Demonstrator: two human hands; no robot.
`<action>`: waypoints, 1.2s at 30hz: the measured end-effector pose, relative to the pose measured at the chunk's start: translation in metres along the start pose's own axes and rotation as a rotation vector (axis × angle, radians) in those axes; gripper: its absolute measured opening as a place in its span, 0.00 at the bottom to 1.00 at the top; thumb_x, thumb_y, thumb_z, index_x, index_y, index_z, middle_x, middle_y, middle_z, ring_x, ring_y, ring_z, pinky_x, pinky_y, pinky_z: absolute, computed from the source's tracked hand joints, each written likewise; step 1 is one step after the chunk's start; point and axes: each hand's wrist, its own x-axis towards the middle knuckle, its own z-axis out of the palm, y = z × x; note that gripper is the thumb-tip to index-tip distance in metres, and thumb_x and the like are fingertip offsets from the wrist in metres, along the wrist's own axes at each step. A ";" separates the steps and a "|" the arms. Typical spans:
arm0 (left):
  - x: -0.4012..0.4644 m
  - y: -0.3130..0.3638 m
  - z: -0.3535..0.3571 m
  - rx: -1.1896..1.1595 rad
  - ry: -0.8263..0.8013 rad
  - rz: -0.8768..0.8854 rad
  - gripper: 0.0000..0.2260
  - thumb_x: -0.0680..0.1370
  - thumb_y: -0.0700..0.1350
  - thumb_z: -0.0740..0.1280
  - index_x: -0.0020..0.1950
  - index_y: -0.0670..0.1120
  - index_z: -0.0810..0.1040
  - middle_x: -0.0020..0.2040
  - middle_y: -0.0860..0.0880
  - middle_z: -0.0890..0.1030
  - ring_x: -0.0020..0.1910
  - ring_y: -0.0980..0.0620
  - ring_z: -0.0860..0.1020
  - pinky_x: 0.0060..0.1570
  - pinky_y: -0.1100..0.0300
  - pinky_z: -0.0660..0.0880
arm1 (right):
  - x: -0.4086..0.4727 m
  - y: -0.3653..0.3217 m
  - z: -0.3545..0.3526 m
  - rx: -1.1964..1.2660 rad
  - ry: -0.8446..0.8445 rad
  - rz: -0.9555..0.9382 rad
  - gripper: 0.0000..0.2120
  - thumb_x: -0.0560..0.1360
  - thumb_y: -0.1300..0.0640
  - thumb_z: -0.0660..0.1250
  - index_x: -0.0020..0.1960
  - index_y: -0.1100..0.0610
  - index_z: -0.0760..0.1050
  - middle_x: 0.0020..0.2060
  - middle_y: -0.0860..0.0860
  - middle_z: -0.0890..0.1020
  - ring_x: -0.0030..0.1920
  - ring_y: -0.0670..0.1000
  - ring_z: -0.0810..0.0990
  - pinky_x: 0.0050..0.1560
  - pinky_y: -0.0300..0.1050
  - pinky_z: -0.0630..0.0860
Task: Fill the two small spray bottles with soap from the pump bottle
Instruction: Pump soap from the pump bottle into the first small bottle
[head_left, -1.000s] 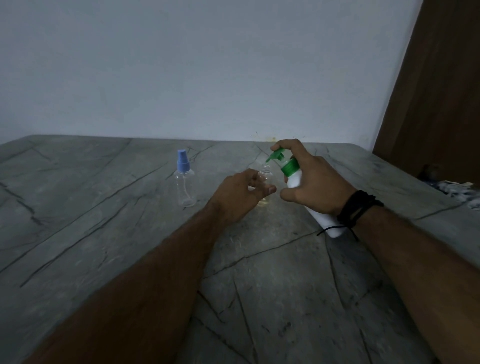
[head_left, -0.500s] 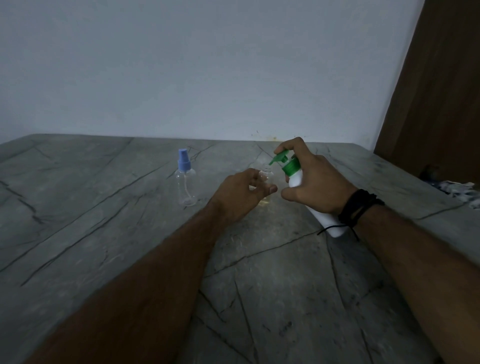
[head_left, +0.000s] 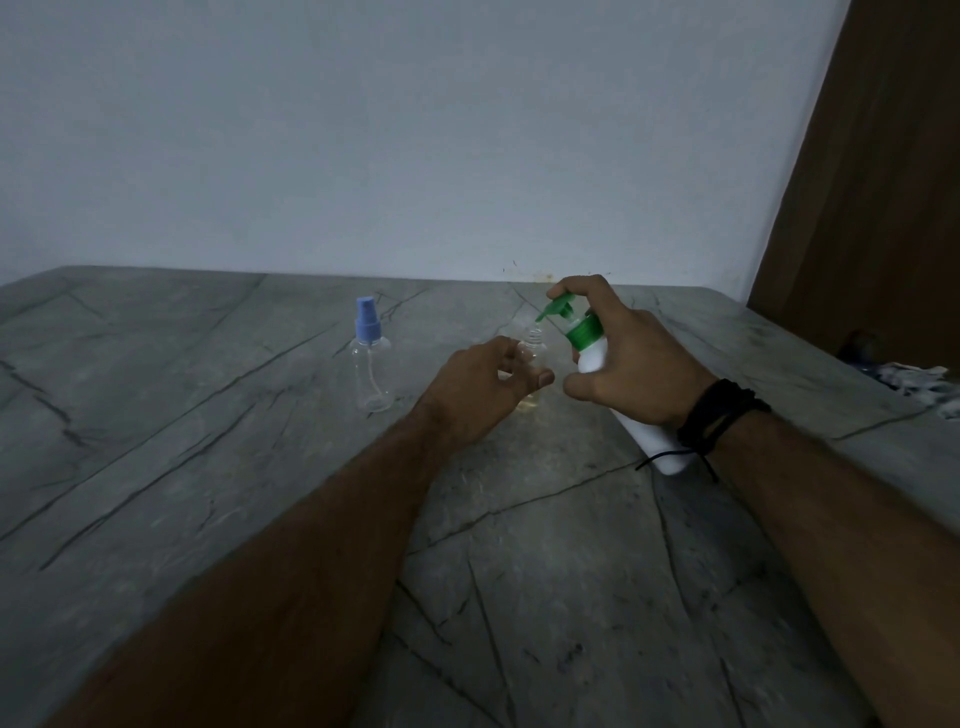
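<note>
On the grey surface, near its far middle: two small clear spray bottles and a white pump bottle, with both hands at work around them.
Surface (head_left: 208, 467): grey stone look with dark crack-like veins; it runs back to a pale wall.
Pump bottle (head_left: 589, 353): white body, green collar and green pump head; held tilted, its head toward the left and its base low toward the right wrist. Its base shows below the wrist; I cannot tell whether it touches the surface.
Right hand (head_left: 631, 371): fingers curled round the pump bottle's upper body, thumb low on the near side, the index finger (head_left: 582, 286) laid over the top of the green pump head.
Pump nozzle (head_left: 550, 312): points down and left, its tip just above the open neck of the nearer small bottle.
Open spray bottle (head_left: 532, 345): clear, uncapped, threaded neck showing, upright on the surface; a yellowish tint shows low in it, mostly hidden by the left hand.
Left hand (head_left: 483, 389): fingers and thumb curled round the open spray bottle's body, gripping it from the near left side.
Capped spray bottle (head_left: 370, 364): clear with a blue spray top, upright, standing apart to the left of the left hand; a thin tube shows inside it.
Wristband (head_left: 719, 410): dark cords on the right wrist, one loose end hanging.
Door (head_left: 883, 182): brown, at the far right.
Floor clutter (head_left: 914, 376): pale, blurred items beyond the right edge of the surface; too unclear to name.
</note>
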 end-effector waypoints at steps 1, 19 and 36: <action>0.000 0.000 0.000 -0.002 0.001 0.001 0.22 0.73 0.62 0.68 0.60 0.50 0.77 0.56 0.53 0.81 0.54 0.57 0.78 0.47 0.63 0.70 | 0.000 0.000 0.000 0.001 -0.001 -0.002 0.34 0.66 0.63 0.74 0.67 0.48 0.65 0.37 0.49 0.80 0.33 0.49 0.79 0.33 0.42 0.74; 0.001 0.000 -0.001 0.021 -0.006 0.000 0.22 0.73 0.62 0.67 0.60 0.49 0.76 0.57 0.52 0.81 0.54 0.56 0.77 0.48 0.62 0.70 | 0.001 0.000 0.002 0.013 -0.017 -0.004 0.33 0.66 0.63 0.75 0.66 0.49 0.66 0.37 0.41 0.78 0.35 0.42 0.79 0.33 0.31 0.73; 0.000 -0.001 -0.001 -0.005 0.000 0.025 0.20 0.73 0.62 0.67 0.59 0.51 0.77 0.56 0.53 0.81 0.53 0.57 0.78 0.45 0.64 0.69 | 0.001 0.002 0.002 -0.007 0.012 -0.009 0.32 0.65 0.62 0.75 0.64 0.49 0.66 0.36 0.41 0.78 0.34 0.41 0.78 0.31 0.30 0.70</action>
